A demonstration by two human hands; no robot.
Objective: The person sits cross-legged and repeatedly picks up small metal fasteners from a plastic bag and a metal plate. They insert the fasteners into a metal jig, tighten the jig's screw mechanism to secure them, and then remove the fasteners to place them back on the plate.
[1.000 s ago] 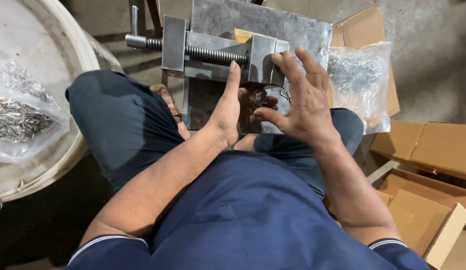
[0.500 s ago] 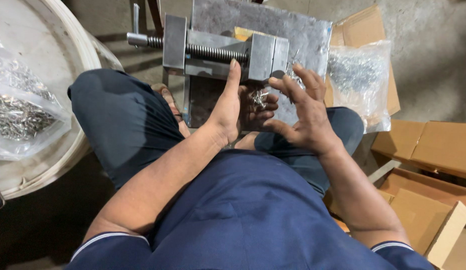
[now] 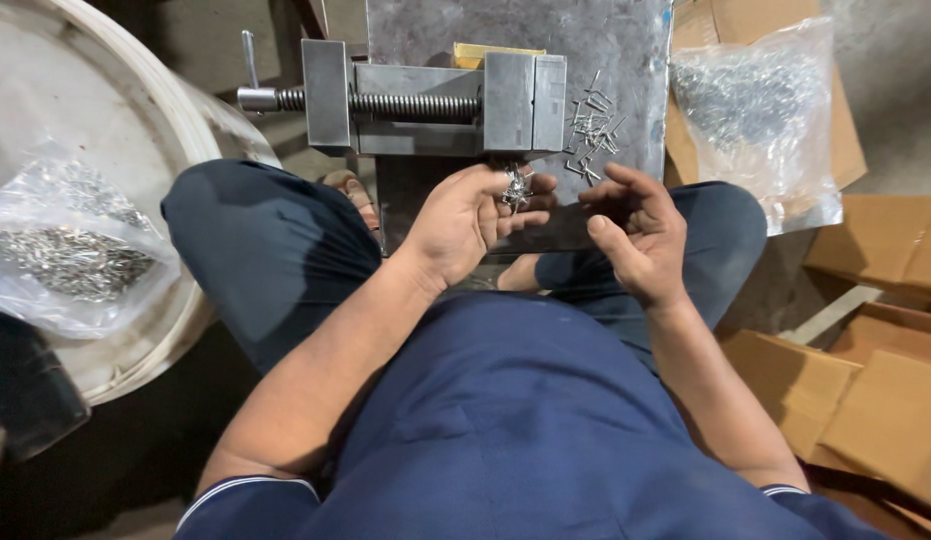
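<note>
My left hand [image 3: 466, 222] cups a small bunch of shiny metal pins [image 3: 514, 186] in its curled fingers, just below a steel vise [image 3: 426, 100]. My right hand [image 3: 634, 232] hovers beside it with fingers bent and thumb out, fingertips close to the bunch; I see nothing clearly held in it. More loose pins [image 3: 592, 130] lie scattered on the grey metal plate [image 3: 626, 40] to the right of the vise jaw. I sit with my knees on either side of the plate.
A clear bag of metal pins [image 3: 761, 110] rests on cardboard at the right. Another bag of pins [image 3: 71, 255] lies on a round white drum lid [image 3: 136, 130] at the left. Cardboard boxes [image 3: 886, 380] stack at the lower right.
My right hand has pulled back from the scattered pins on the plate toward my left hand. My left hand has curled around a bunch of pins.
</note>
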